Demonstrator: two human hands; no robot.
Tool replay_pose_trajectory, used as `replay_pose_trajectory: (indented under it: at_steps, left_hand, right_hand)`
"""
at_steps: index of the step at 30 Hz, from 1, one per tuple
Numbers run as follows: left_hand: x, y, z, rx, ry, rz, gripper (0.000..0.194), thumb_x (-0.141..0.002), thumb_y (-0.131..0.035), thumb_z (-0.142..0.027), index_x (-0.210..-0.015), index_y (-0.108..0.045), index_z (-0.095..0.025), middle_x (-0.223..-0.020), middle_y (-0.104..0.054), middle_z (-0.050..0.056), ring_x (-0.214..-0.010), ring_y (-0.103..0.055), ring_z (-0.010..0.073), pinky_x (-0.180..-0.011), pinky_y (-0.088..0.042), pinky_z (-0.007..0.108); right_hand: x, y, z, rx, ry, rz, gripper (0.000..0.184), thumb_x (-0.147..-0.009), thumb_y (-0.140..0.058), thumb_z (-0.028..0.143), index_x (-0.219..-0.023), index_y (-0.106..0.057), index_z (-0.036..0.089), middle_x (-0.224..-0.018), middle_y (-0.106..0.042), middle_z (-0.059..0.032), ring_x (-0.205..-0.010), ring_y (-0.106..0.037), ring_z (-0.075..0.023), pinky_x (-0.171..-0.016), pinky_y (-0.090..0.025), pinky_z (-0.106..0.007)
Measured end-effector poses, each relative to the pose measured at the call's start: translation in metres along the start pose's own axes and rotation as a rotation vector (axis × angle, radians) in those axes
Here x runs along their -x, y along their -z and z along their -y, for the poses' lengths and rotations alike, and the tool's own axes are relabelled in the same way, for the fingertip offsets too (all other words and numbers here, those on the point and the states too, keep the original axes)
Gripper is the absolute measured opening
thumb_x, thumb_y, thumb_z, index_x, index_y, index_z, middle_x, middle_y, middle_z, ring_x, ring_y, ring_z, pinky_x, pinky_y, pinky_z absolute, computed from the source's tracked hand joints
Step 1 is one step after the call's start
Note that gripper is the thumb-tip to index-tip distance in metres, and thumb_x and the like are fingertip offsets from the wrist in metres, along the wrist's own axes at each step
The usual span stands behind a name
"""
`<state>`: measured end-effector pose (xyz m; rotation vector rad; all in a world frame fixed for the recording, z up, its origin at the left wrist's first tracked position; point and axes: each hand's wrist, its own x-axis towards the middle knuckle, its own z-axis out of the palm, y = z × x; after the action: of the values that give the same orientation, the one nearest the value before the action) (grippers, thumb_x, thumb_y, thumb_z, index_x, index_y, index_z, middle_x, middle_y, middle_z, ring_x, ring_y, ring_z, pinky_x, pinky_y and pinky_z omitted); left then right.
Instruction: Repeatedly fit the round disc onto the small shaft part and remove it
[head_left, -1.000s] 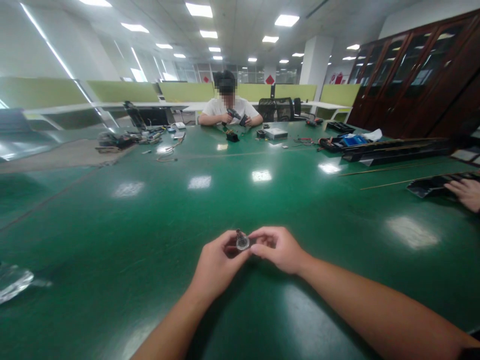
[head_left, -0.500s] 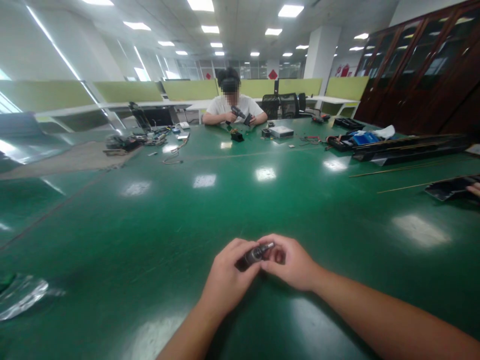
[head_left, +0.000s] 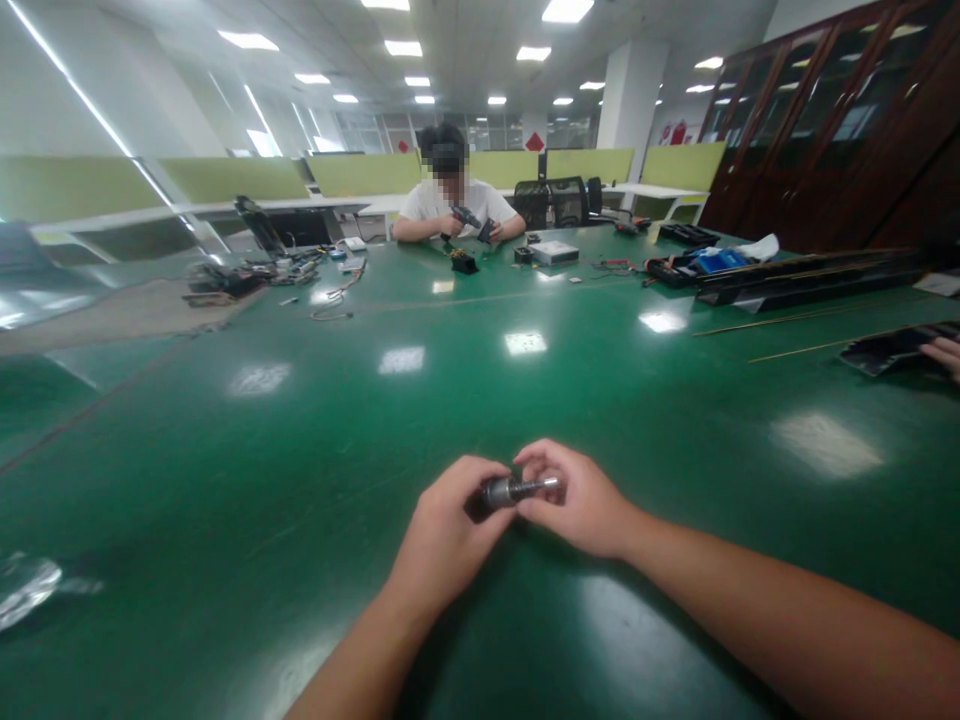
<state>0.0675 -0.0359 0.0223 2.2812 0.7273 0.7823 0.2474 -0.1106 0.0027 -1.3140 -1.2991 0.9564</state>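
Low over the green table (head_left: 300,430), near its front edge, both my hands meet on a small metal cylinder with a thin shaft (head_left: 510,490). My left hand (head_left: 450,530) is closed around the cylinder's dark body. The fingertips of my right hand (head_left: 581,500) pinch the shaft, which lies level and points to the right. The part of the cylinder inside my left palm is hidden.
A person (head_left: 448,200) sits at the far end holding a tool, with small parts and cables around. Long black trays (head_left: 795,280) lie at the right, where another person's hand (head_left: 946,355) rests. A clear plastic bag (head_left: 26,590) lies at the left edge.
The metal piece stood with its shaft up a second ago; my hands have turned it so the shaft lies level, pointing right. My right fingers have shifted onto the shaft.
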Motion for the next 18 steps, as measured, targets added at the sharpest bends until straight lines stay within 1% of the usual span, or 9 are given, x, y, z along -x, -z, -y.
replay_pose_trajectory:
  at_steps: [2,5,7,9,12,18]
  left_hand:
    - [-0.0016,-0.0012,-0.0018,0.002,-0.034,0.010,0.018,-0.082,-0.069,-0.018,-0.098,-0.066,-0.025,-0.096,-0.065,0.000,-0.090,-0.060,0.0153,-0.080,-0.045,0.026]
    - [-0.0027,-0.0023,-0.0029,-0.010,-0.047,-0.003,0.017,-0.082,-0.068,-0.017,-0.097,-0.066,-0.024,-0.096,-0.064,0.000,-0.090,-0.059,0.0151,-0.079,-0.045,0.027]
    - [-0.0027,-0.0017,-0.0022,-0.030,-0.048,-0.021,0.017,-0.081,-0.068,-0.016,-0.096,-0.066,-0.024,-0.095,-0.065,0.000,-0.089,-0.059,0.0152,-0.078,-0.045,0.027]
    - [-0.0023,-0.0006,-0.0006,-0.042,-0.040,-0.042,0.017,-0.080,-0.068,-0.016,-0.096,-0.067,-0.024,-0.094,-0.065,-0.001,-0.089,-0.060,0.0154,-0.078,-0.046,0.027]
    - [-0.0010,0.0003,0.0024,-0.042,-0.003,-0.065,0.020,-0.079,-0.069,-0.018,-0.098,-0.068,-0.024,-0.096,-0.068,0.000,-0.088,-0.063,0.0162,-0.079,-0.047,0.028]
    - [0.0023,-0.0002,0.0049,-0.045,0.006,-0.070,0.021,-0.078,-0.070,-0.021,-0.099,-0.070,-0.025,-0.097,-0.071,0.000,-0.088,-0.065,0.0169,-0.080,-0.049,0.028]
  right_hand:
    - [-0.0007,0.0006,0.0007,0.010,0.015,0.003,0.035,-0.072,-0.068,0.011,-0.105,-0.060,0.019,-0.088,-0.061,0.0001,-0.074,-0.060,-0.0126,-0.068,-0.048,-0.024]
    - [-0.0019,0.0010,0.0012,0.017,0.033,-0.008,0.029,-0.073,-0.067,0.012,-0.101,-0.061,0.018,-0.087,-0.063,0.0001,-0.076,-0.061,-0.0138,-0.072,-0.050,-0.026]
    - [-0.0024,0.0012,0.0008,0.034,0.054,-0.005,0.024,-0.074,-0.067,0.013,-0.097,-0.062,0.018,-0.087,-0.064,-0.0004,-0.076,-0.061,-0.0141,-0.072,-0.049,-0.026]
    - [-0.0026,0.0014,0.0000,0.058,0.073,0.004,0.020,-0.074,-0.068,0.016,-0.094,-0.064,0.017,-0.085,-0.065,-0.0004,-0.073,-0.060,-0.0137,-0.069,-0.048,-0.025]
    - [-0.0025,0.0014,-0.0010,0.075,0.079,0.009,0.019,-0.075,-0.070,0.019,-0.094,-0.067,0.017,-0.082,-0.066,-0.0005,-0.068,-0.058,-0.0131,-0.064,-0.047,-0.025]
    - [-0.0037,0.0006,-0.0013,0.031,0.073,0.008,0.018,-0.072,-0.070,0.016,-0.090,-0.068,0.016,-0.082,-0.068,-0.0015,-0.072,-0.062,-0.0155,-0.069,-0.049,-0.026]
